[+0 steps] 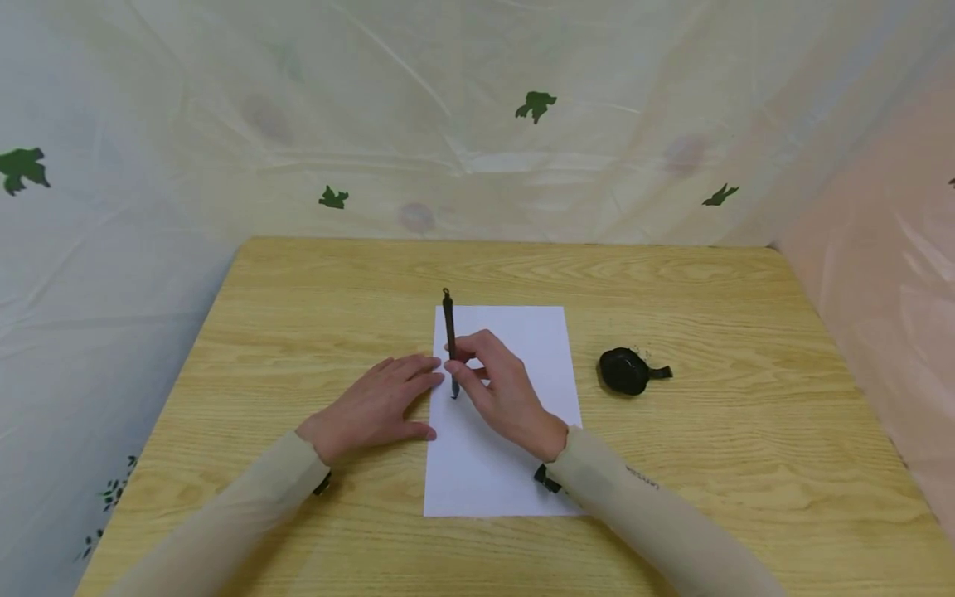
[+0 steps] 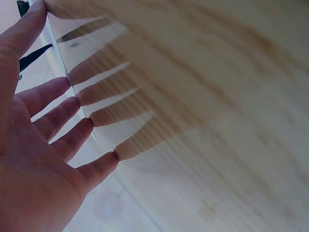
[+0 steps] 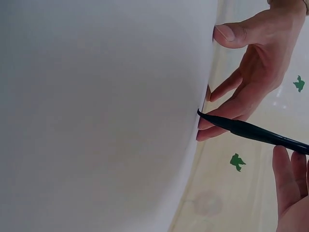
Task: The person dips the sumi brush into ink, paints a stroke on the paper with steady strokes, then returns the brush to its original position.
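My right hand (image 1: 507, 398) pinches a dark calligraphy brush (image 1: 450, 327) between thumb and fingers, over the upper left part of a white paper sheet (image 1: 500, 489). The brush stands nearly upright, a small loop at its top end. In the right wrist view its bent dark tip (image 3: 203, 115) meets the paper. Whether it has left a mark is too small to tell. My left hand (image 1: 376, 406) lies with spread fingers on the table, its fingertips on the sheet's left edge. The left wrist view shows those straight fingers (image 2: 65, 113) touching the surface.
To the right of the sheet sits a small black dish (image 1: 625, 371) with a short handle; its contents are too dark to tell. Sheet and dish are on a wooden table (image 1: 321, 307). Pale curtains (image 1: 418, 108) with green bird shapes hang behind and beside it.
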### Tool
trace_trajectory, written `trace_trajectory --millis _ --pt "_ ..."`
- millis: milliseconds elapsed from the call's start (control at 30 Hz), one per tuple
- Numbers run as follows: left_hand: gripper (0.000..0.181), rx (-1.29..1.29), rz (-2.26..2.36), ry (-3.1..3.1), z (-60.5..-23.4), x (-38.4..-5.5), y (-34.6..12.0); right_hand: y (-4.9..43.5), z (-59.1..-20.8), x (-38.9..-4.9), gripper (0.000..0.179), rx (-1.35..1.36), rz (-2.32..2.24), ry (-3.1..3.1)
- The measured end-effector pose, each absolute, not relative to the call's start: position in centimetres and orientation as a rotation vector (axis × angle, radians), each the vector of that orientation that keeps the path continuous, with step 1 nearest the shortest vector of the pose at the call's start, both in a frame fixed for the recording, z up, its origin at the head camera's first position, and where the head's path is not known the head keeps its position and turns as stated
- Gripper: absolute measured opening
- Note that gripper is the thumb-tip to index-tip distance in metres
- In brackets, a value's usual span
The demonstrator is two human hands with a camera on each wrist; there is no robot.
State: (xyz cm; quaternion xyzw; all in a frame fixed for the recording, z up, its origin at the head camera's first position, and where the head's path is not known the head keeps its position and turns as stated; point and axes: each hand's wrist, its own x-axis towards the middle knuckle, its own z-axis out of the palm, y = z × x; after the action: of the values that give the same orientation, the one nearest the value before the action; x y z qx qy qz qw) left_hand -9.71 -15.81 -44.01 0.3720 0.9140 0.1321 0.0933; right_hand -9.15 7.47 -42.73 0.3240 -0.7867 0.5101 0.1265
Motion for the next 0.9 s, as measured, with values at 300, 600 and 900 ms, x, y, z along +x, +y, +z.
trace_trajectory --millis 300,600,900 --pt "0.079 1.115 0.387 2.716 -43.92 -9.63 -15.8 7.64 -42.78 -9.07 0.023 0.941 1.474 -2.297" --pt "0.08 1.129 0.395 2.721 -44.0 -9.7 -15.77 7.77 -42.83 -9.05 0.018 0.947 1.458 -2.302" --pt "0.08 1.121 0.38 2.717 -44.05 -9.82 -15.73 7.88 -42.86 -9.0 0.02 0.93 1.433 -2.304"
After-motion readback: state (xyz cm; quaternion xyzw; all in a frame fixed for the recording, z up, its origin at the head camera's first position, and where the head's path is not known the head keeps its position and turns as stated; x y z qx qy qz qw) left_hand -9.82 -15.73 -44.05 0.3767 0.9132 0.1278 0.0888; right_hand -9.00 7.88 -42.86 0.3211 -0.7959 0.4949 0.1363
